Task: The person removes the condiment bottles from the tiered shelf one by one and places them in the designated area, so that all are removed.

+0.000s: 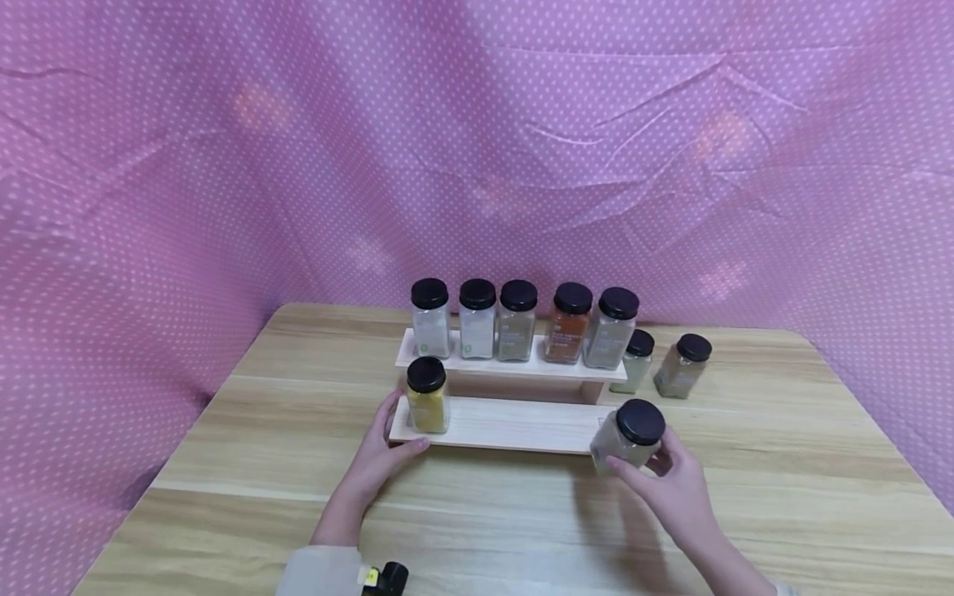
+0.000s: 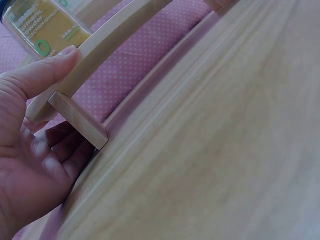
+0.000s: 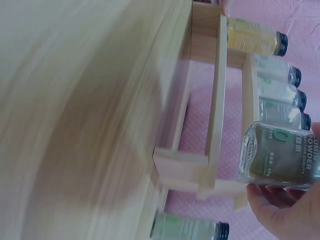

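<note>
A two-tier wooden spice rack (image 1: 514,424) stands on the table. My left hand (image 1: 378,458) grips the left end of its lower shelf, thumb (image 2: 62,65) on the front edge and fingers beneath. Just above that thumb, a turmeric powder jar (image 1: 428,397) with a black lid stands on the lower shelf. In my right hand (image 1: 678,488) is a cumin powder jar (image 3: 282,155) of brownish powder, slightly tilted at the right end of the lower shelf. Whether its base touches the shelf I cannot tell. Part of its label is cut off in the right wrist view.
Several black-lidded jars line the upper shelf, among them a reddish-brown one (image 1: 568,331). Behind the rack's right end stand a pale green jar (image 1: 632,371) and a brown jar (image 1: 680,374) on the table (image 1: 805,463). A pink dotted cloth (image 1: 477,165) hangs behind.
</note>
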`<control>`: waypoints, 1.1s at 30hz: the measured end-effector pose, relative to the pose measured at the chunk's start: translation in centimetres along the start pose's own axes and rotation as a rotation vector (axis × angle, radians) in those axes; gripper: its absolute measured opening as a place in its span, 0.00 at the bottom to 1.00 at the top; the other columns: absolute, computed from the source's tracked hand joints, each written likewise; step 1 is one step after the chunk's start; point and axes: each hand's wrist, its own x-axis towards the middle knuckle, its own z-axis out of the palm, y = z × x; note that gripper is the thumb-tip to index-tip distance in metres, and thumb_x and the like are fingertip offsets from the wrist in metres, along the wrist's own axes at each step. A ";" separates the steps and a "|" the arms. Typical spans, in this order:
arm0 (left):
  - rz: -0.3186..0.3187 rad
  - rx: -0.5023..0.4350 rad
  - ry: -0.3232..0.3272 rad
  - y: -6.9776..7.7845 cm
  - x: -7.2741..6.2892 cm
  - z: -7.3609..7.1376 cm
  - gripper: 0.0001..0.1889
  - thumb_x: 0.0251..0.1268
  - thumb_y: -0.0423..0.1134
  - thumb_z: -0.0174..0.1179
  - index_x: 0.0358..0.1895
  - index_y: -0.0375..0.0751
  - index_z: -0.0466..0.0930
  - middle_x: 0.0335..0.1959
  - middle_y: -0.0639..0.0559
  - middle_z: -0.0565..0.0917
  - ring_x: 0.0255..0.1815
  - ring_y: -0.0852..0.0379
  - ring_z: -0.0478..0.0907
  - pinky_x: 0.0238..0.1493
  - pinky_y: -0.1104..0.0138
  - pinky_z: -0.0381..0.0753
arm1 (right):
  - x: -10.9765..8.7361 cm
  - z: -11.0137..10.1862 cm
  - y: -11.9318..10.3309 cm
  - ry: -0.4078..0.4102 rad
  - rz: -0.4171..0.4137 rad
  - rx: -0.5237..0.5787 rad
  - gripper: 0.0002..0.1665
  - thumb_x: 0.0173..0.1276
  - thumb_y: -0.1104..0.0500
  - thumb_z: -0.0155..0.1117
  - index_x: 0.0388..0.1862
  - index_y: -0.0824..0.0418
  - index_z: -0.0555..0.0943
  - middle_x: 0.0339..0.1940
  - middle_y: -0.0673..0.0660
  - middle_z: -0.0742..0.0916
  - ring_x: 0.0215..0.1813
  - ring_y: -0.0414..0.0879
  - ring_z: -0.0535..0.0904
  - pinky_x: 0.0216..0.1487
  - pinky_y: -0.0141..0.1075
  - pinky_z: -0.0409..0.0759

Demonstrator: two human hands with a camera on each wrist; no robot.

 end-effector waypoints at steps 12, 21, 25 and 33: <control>-0.006 0.008 0.006 0.0 0.0 0.1 0.49 0.40 0.36 0.67 0.66 0.47 0.44 0.66 0.43 0.49 0.65 0.50 0.45 0.61 0.55 0.39 | 0.4 -3.5 1.6 0.025 0.123 -0.072 0.32 0.51 0.62 0.66 0.55 0.68 0.66 0.47 0.68 0.75 0.40 0.28 0.71 0.38 0.19 0.70; -0.006 0.003 0.010 -0.3 0.0 0.0 0.49 0.40 0.35 0.68 0.66 0.47 0.44 0.66 0.43 0.49 0.64 0.51 0.46 0.61 0.56 0.40 | 0.5 -6.1 3.6 -0.002 0.156 -0.137 0.35 0.54 0.58 0.64 0.57 0.69 0.63 0.49 0.69 0.73 0.39 0.24 0.69 0.36 0.20 0.71; -0.009 -0.009 0.014 -0.3 0.0 0.0 0.49 0.40 0.35 0.68 0.66 0.47 0.45 0.65 0.43 0.50 0.64 0.50 0.47 0.61 0.56 0.40 | 0.7 -7.1 4.4 -0.006 0.171 -0.165 0.36 0.54 0.57 0.64 0.58 0.70 0.62 0.50 0.68 0.73 0.39 0.23 0.68 0.36 0.19 0.70; -0.014 -0.012 0.011 0.0 -0.1 0.1 0.49 0.40 0.35 0.68 0.66 0.46 0.44 0.65 0.43 0.50 0.64 0.51 0.46 0.61 0.57 0.41 | 1.6 -8.8 5.8 0.022 0.164 -0.218 0.34 0.52 0.58 0.65 0.54 0.73 0.64 0.43 0.61 0.79 0.35 0.22 0.69 0.34 0.17 0.69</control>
